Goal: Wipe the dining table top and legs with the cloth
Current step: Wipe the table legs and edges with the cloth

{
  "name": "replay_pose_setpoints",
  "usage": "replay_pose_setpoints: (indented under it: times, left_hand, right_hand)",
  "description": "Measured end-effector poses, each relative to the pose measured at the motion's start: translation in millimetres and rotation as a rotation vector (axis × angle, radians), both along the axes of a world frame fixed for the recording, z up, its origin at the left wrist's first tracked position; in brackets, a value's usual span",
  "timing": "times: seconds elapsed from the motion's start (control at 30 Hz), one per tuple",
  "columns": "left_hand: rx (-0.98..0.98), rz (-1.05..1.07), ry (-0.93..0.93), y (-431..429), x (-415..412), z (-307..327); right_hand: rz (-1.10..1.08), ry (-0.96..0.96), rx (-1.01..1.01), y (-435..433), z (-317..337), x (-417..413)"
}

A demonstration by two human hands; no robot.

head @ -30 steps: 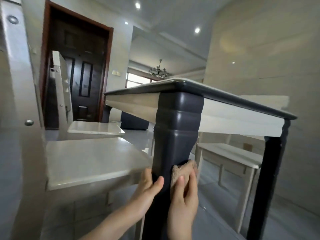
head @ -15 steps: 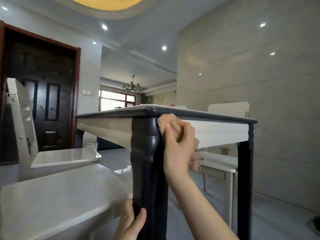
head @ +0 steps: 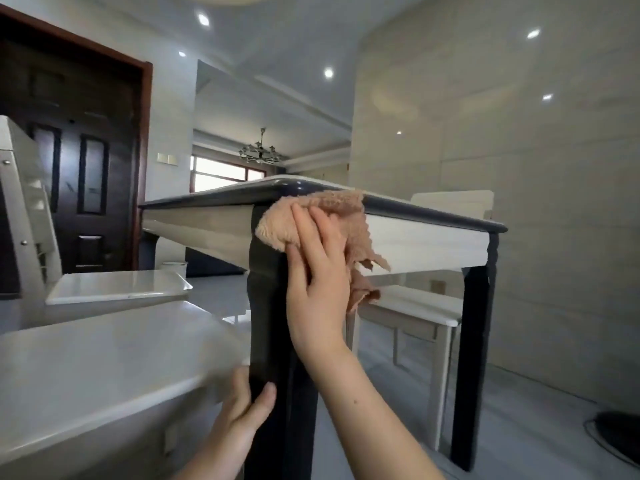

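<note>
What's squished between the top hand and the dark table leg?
The pink cloth, in the head view: the right hand presses it flat against the table leg.

Dark panelled door (head: 69, 161) on my far left, switch plate (head: 168, 158) beside its frame. Two white chairs on my left: near seat (head: 104, 358), farther seat (head: 117, 287). Third white chair (head: 415, 306) on the right. Chandelier (head: 259, 154) above window (head: 221, 171). Dark object (head: 616, 434) on floor, unclear.

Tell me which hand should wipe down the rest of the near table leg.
Right. The right hand presses the cloth against the top of the near leg; the left hand grips it lower down, holding no cloth.
</note>
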State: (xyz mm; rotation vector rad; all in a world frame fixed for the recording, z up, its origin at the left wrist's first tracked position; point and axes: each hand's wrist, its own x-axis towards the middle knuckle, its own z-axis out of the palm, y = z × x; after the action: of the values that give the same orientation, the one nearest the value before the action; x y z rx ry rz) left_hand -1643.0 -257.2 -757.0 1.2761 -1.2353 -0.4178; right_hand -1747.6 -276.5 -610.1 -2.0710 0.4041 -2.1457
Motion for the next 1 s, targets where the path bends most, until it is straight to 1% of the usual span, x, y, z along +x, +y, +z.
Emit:
replay_pose_setpoints:
  times: [0.03, 0.07, 0.13, 0.17, 0.3, 0.37, 0.43, 0.5, 0.63, 0.7, 0.8, 0.93, 1.0]
  left_hand:
    - [-0.012, 0.033, -0.039, -5.8, 3.8, -1.5]
    - [0.010, 0.069, -0.035, -8.8, 8.8, -4.2]
    - [0.011, 0.053, -0.017, -5.1, 9.6, -5.7]
    - [0.004, 0.012, -0.008, 0.2, 5.2, -4.1]
    - [-0.019, -0.043, 0.020, 14.4, -3.3, 0.1]
    - [-0.013, -0.034, 0.033, 10.3, -1.2, -2.5]
    - [0.005, 0.008, 0.049, 4.0, -1.3, -2.3]
    - [0.030, 0.036, 0.048, 1.0, -2.0, -0.7]
    - [0.031, -0.071, 0.060, 14.2, -6.4, 1.9]
    - [0.032, -0.079, 0.058, 19.2, -7.6, 3.5]
    - [0.036, -0.077, 0.048, 20.5, -10.2, 4.9]
    - [0.041, -0.073, 0.052, 20.6, -11.1, 6.0]
    - [0.027, -0.064, 0.053, 21.3, -12.8, 3.5]
  right_hand:
    - [-0.001, -0.006, 0.009, -1.0, -1.9, -2.7]
    - [0.036, 0.004, 0.020, -3.6, -17.2, -4.4]
    - [0.041, -0.009, 0.067, -3.1, -63.0, -5.9]
    - [0.053, -0.027, 0.094, -1.2, -85.4, -4.5]
    - [0.171, -0.188, 0.330, 5.3, -161.2, 2.3]
    - [0.193, -0.206, 0.403, 8.9, -202.4, 0.8]
    - [0.185, -0.220, 0.421, 11.8, -244.7, -0.9]
    - [0.176, -0.250, 0.515, 12.7, -277.7, 0.2]
    - [0.183, -0.271, 0.704, 21.7, -315.2, -1.3]
    - [0.195, -0.257, 0.811, 26.7, -335.1, -8.4]
    - [0.214, -0.213, 1.075, 30.2, -365.0, -16.2]
    - [0.200, -0.126, 1.237, 34.2, -390.5, -26.0]
    - [0.192, -0.126, 1.257, 36.5, -391.3, -28.6]
